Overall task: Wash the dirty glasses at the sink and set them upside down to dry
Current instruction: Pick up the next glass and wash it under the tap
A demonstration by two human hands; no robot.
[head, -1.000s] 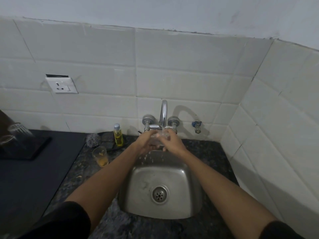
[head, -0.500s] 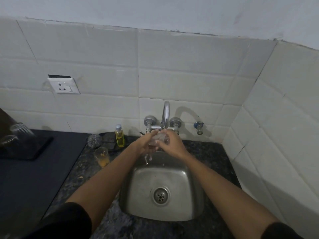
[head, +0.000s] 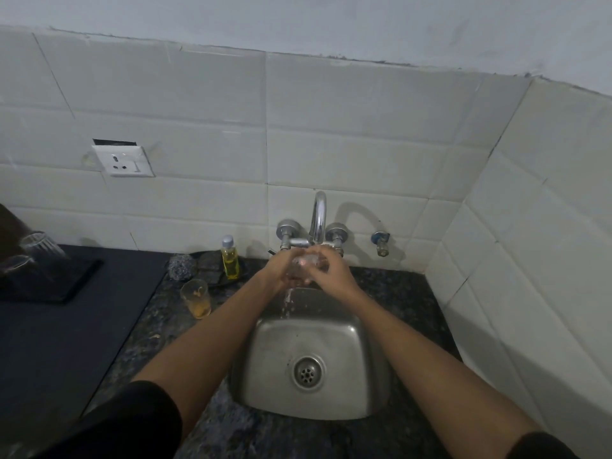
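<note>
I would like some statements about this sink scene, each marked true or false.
1. Both hands hold a glass under the tap. True.
2. The glass with orange residue lies in the sink. False: it stands upright on the counter, left of the sink.
3. Water falls into the sink. True.
4. The soap bottle is right of the tap. False: it is left.
5. Glasses stand on the dark mat at far left. True.

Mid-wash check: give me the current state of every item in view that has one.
Tap: running.
Glass in hands: held under the spout by left hand and right hand.
Counter glass: upright, orange residue.
Two mat glasses: upside down.
Soap bottle: upright, capped.
Sink: draining.
</note>
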